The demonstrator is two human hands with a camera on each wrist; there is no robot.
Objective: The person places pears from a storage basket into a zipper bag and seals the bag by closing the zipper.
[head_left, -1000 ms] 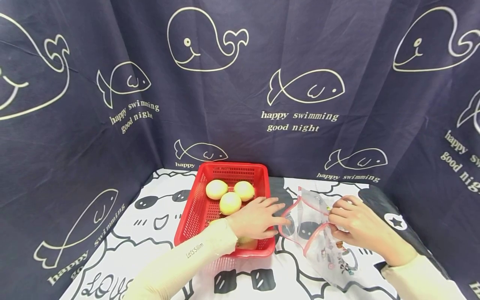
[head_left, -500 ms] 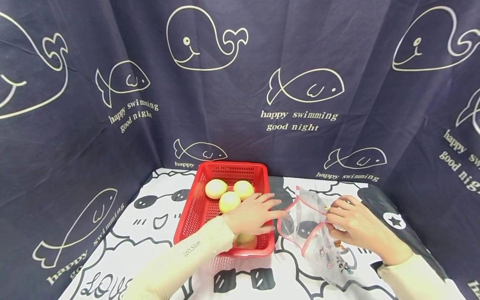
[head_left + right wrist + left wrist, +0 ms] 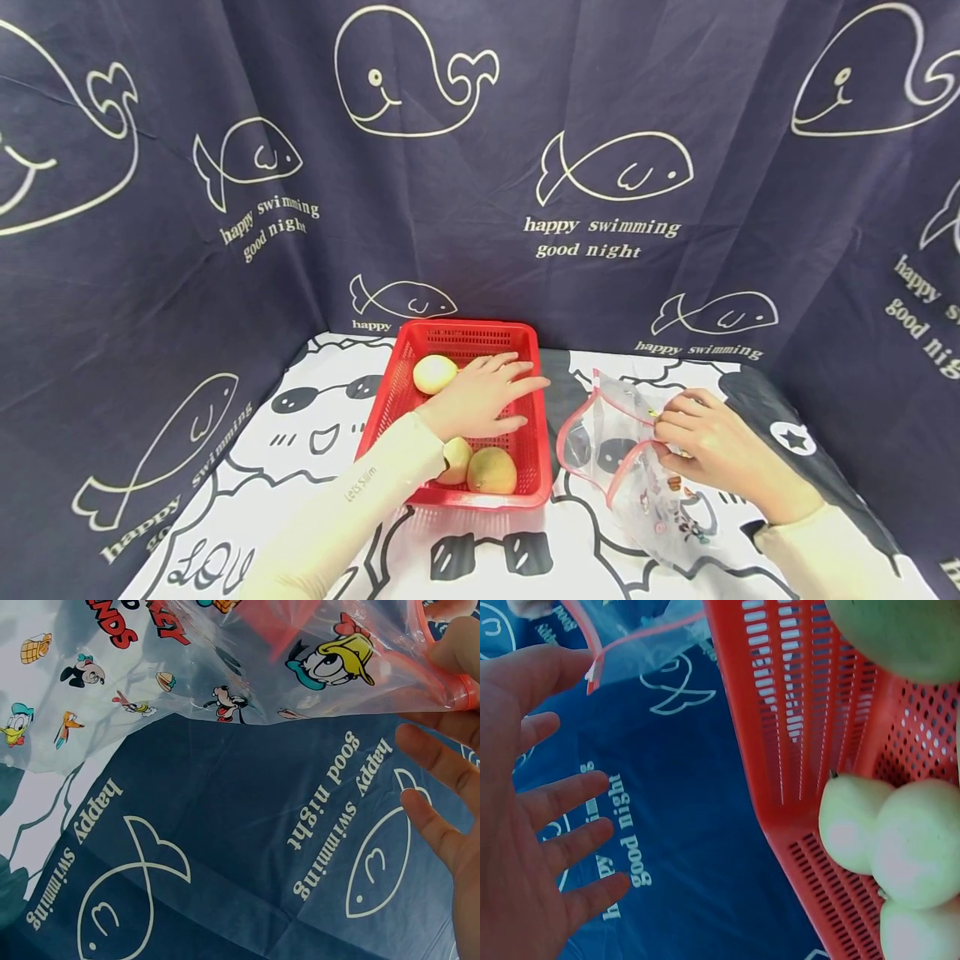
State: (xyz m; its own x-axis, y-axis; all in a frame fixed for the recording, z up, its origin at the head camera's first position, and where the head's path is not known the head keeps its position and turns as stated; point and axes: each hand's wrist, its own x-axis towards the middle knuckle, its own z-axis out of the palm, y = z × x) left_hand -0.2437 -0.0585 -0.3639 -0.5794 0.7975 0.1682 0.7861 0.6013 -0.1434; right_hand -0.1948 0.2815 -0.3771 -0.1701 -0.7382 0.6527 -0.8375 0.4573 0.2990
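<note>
My left hand (image 3: 483, 398) hovers over the red plastic basket (image 3: 495, 501), fingers spread and holding nothing. Several pale yellow, round pears lie in the basket; one pear (image 3: 434, 374) shows beyond the hand, and another pear (image 3: 492, 471) sits at the near end. The hand covers the middle of the basket in the head view. Close to the left wrist camera, short stems show on the pears (image 3: 919, 840). My right hand (image 3: 697, 437) pinches the red-edged mouth of a clear zip bag (image 3: 637, 508) printed with cartoon figures. The bag's mouth gapes toward the basket.
A white cloth (image 3: 300, 442) with black cartoon drawings covers the table. Dark blue fabric (image 3: 480, 208) with whale and fish outlines hangs at the back and both sides. The bag stands a short way right of the basket.
My left hand has moved left and back, away from the bag's mouth to over the middle of the basket. The near pears have come into view. The right hand and bag stay put.
</note>
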